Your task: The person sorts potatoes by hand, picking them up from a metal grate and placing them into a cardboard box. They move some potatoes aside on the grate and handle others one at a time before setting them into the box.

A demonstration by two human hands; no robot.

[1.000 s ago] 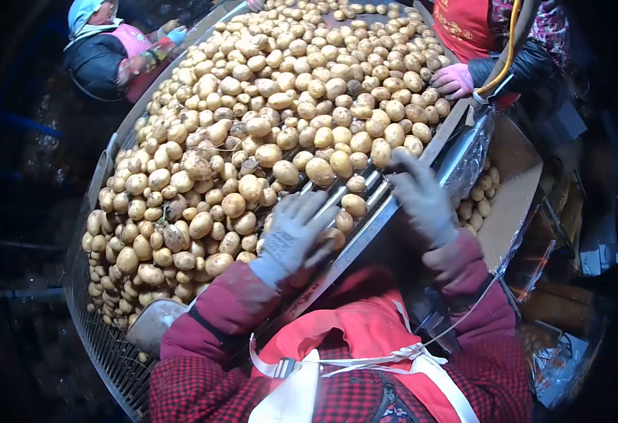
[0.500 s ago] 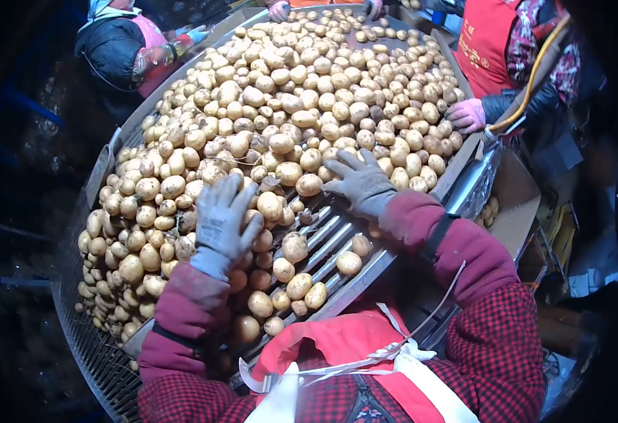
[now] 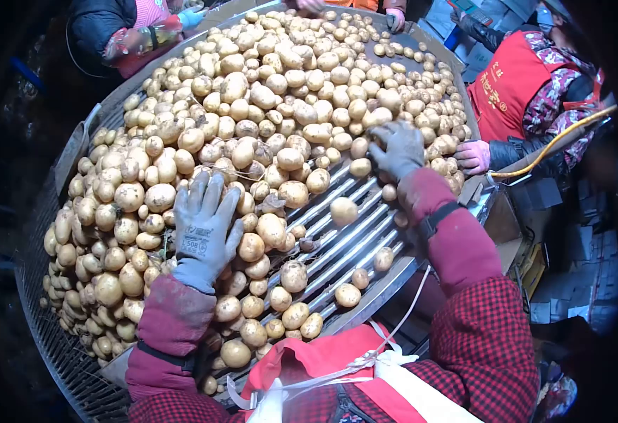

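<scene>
A large heap of potatoes covers most of the slatted table. My left hand, in a grey glove, lies palm down on the potatoes at the centre left, fingers spread. Farther right, my right hand, also gloved, rests at the heap's edge with its fingers apart and bent over the potatoes. Between my hands the metal bars show, with a loose potato on them. Several more potatoes lie on the bars nearer my red apron.
A person in a red apron stands at the right, a pink-gloved hand on the rim. Another person is at the upper left, and more gloved hands show at the far edge. A yellow hose crosses the right side.
My left hand has moved left across the heap, and my right hand has gone forward. The potatoes have shifted away, baring more of the metal bars. The view has turned.
</scene>
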